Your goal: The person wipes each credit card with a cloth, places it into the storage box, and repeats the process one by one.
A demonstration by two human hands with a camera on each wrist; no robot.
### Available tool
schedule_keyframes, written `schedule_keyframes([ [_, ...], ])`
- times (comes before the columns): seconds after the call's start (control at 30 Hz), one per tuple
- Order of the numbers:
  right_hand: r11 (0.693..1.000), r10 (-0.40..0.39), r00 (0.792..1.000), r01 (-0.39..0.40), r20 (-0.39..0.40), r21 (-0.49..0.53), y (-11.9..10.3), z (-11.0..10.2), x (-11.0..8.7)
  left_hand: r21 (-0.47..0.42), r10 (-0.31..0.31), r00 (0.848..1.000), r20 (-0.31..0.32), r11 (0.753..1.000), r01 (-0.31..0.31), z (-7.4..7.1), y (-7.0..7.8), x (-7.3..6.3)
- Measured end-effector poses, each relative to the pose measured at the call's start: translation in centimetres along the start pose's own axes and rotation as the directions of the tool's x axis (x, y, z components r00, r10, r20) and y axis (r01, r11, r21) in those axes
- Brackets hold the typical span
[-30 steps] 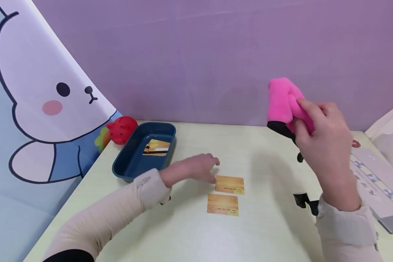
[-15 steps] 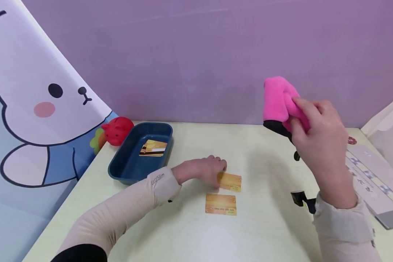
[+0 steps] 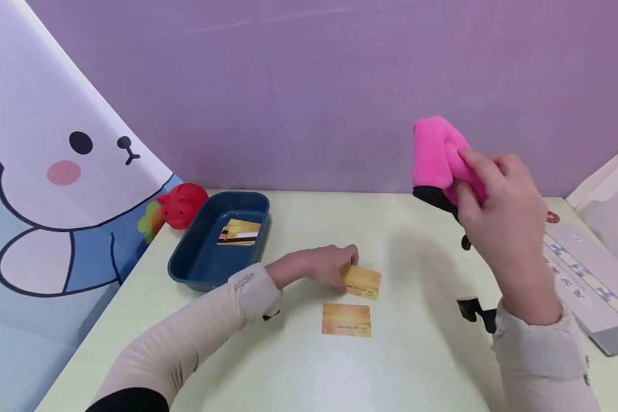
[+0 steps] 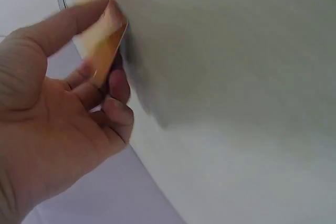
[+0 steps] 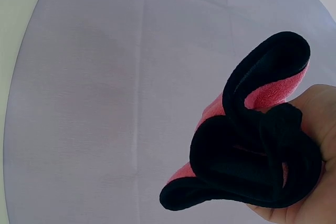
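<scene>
My left hand pinches a gold bank card between thumb and fingers at its left end; the card looks slightly tilted. In the left wrist view the card sits between the thumb and the curled fingers. A second gold card lies flat on the table just nearer to me. High on the right, my right hand grips a folded pink cloth with a black edge. The black edging shows as loops in the right wrist view.
A dark blue tray at the left holds gold cards, one showing a magnetic stripe. Behind it stands a red piggy bank. A grey-white flat box lies at the right. The purple backdrop rises at the table's far edge.
My left hand has moved right onto the farther card, pinched it and tilted it slightly. The right hand still holds the pink cloth aloft. The view has shifted a little.
</scene>
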State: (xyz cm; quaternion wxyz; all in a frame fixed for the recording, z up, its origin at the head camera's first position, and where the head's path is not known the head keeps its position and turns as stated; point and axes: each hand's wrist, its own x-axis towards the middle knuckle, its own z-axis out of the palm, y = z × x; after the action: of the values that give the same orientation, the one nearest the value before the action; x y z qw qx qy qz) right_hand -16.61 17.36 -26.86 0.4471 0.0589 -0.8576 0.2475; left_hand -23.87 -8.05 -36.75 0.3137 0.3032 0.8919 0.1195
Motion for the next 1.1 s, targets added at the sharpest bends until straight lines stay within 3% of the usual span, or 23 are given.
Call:
schedule_keyframes([
  [0.07,1.000,0.000,1.000,0.000,-0.005,0.000,0.0,0.0,0.1,-0.049,0.033,0.999,-0.014,0.998,-0.034,0.1,-0.4,0.1],
  [0.13,1.000,0.000,1.000,0.000,-0.013,-0.002,0.1,-0.1,0.1,-0.085,0.078,0.995,-0.067,0.993,-0.083,0.0,-0.8,0.2],
  [0.23,1.000,0.009,1.000,-0.009,-0.027,-0.004,0.2,-0.3,0.3,-0.154,0.141,0.969,-0.204,0.973,-0.174,-0.6,-1.1,0.1],
  [0.3,1.000,0.021,0.999,-0.021,-0.041,-0.007,0.4,-0.6,0.4,-0.217,0.157,0.932,-0.326,0.948,-0.235,-1.5,-0.8,-0.2],
  [0.37,0.999,0.046,0.997,-0.046,-0.058,-0.006,0.7,-1.0,0.6,-0.282,0.152,0.884,-0.442,0.912,-0.297,-2.6,-0.2,-0.6],
  [0.47,0.996,0.090,0.992,-0.091,-0.089,-0.004,1.0,-1.6,0.7,-0.387,0.112,0.811,-0.575,0.836,-0.389,-4.1,0.9,-1.3],
  [0.53,0.993,0.121,0.987,-0.122,-0.106,-0.002,1.2,-2.0,0.8,-0.442,0.082,0.770,-0.633,0.778,-0.446,-5.0,1.6,-1.7],
  [0.67,0.988,0.152,0.980,-0.154,-0.125,-0.007,1.2,-2.5,0.8,-0.514,0.021,0.702,-0.711,0.666,-0.540,-6.0,2.8,-2.2],
  [0.73,0.988,0.155,0.979,-0.157,-0.130,-0.006,1.0,-2.6,0.8,-0.526,0.001,0.673,-0.740,0.622,-0.579,-6.2,3.4,-2.3],
  [0.8,0.989,0.145,0.980,-0.147,-0.136,-0.001,0.8,-2.5,0.7,-0.528,-0.016,0.648,-0.762,0.594,-0.607,-6.2,3.8,-2.4],
  [0.9,0.995,0.099,0.986,-0.099,-0.131,0.005,0.3,-2.2,0.5,-0.515,-0.019,0.613,-0.790,0.564,-0.645,-5.9,4.3,-2.4],
  [0.97,0.999,0.040,0.993,-0.039,-0.112,0.011,-0.3,-1.9,0.3,-0.508,-0.015,0.602,-0.798,0.553,-0.660,-5.6,4.6,-2.3],
  [1.1,0.993,-0.118,0.993,0.118,-0.024,0.023,-2.0,-0.5,-0.4,-0.515,-0.025,0.605,-0.795,0.554,-0.654,-5.0,5.0,-1.9],
])
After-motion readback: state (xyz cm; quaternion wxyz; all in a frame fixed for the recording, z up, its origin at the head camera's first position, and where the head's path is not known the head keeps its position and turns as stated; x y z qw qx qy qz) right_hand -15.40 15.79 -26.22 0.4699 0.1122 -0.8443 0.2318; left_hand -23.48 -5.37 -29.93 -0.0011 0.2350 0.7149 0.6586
